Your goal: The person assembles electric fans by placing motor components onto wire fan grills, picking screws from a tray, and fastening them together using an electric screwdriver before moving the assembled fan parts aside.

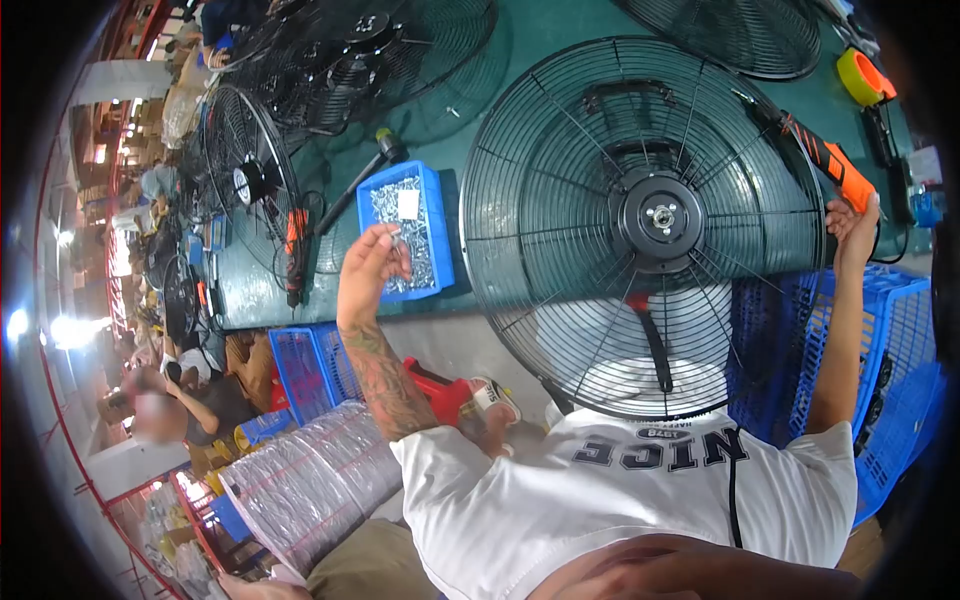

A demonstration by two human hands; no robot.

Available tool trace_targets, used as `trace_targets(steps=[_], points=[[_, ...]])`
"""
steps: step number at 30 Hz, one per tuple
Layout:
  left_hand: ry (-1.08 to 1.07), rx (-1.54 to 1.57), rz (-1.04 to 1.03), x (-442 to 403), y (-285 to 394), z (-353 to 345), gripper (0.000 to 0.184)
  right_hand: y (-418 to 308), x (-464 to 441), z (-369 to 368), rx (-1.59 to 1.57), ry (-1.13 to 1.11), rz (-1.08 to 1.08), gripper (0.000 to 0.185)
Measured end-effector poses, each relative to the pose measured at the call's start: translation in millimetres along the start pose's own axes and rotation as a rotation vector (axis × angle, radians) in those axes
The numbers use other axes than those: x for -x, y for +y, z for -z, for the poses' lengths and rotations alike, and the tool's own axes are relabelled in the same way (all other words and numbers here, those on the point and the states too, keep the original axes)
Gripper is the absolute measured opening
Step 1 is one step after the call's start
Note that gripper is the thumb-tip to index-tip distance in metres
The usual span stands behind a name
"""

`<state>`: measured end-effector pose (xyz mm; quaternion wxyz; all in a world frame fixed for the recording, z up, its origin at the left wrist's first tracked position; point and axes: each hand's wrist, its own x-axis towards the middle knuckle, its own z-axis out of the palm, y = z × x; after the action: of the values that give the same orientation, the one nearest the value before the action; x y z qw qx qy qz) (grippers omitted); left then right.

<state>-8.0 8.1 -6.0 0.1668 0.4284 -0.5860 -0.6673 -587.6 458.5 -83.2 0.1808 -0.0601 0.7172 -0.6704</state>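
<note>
A green workbench [250,302] stretches away from the wearer of a white shirt [640,495], with the large round black fan [660,215] directly ahead, right of centre; its wire rings surround a dark central hub, and its near part reaches past the bench edge, in front of the shirt. More black fans stand or lie around it: some overlap at the far left, one fan with a dark hub [248,183] is on the left side, and part of a round guard [740,30] shows at the far right. Below the bench at left lies a bulky silver-wrapped roll [315,485]; at right is a blue plastic crate [885,300]. On the bench, left of the main fan and apart from it, sits a small blue bin [445,235]. An orange-and-black power driver [830,165] slants along the fan's right rim. The right hand [850,232] is at the driver's orange end, beside the rim, fingers bent; whether they grip it cannot be told. The left hand [375,258] is over the bin's near-left edge, fingers curled with the tips close together; whether anything is pinched there is unclear. Inside the bin, a white label [408,204] lies on many tiny silvery screws [412,240]
</note>
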Motion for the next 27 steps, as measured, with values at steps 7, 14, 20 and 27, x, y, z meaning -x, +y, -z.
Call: trace_targets(steps=[7, 14, 20, 27], points=[[0.046, 0.297, 0.038, -1.7, 1.4, 0.2, 0.027, 18.6, -10.8, 15.0, -0.113, 0.246, 0.313, 0.067], [0.072, 0.287, 0.070, 1.2, 13.2, -5.8, 0.033, -46.9, -32.8, 33.1, 0.486, 0.639, 0.810, 0.053], [0.184, 0.071, -0.015, 3.9, 24.2, -36.3, 0.027, -85.0, -36.6, -66.6, -0.270, -0.208, 0.720, 0.032], [0.108, -0.418, -0.257, 27.7, 74.5, -155.0, 0.018, -104.6, -24.6, -112.2, -0.218, -0.238, 0.869, 0.030]])
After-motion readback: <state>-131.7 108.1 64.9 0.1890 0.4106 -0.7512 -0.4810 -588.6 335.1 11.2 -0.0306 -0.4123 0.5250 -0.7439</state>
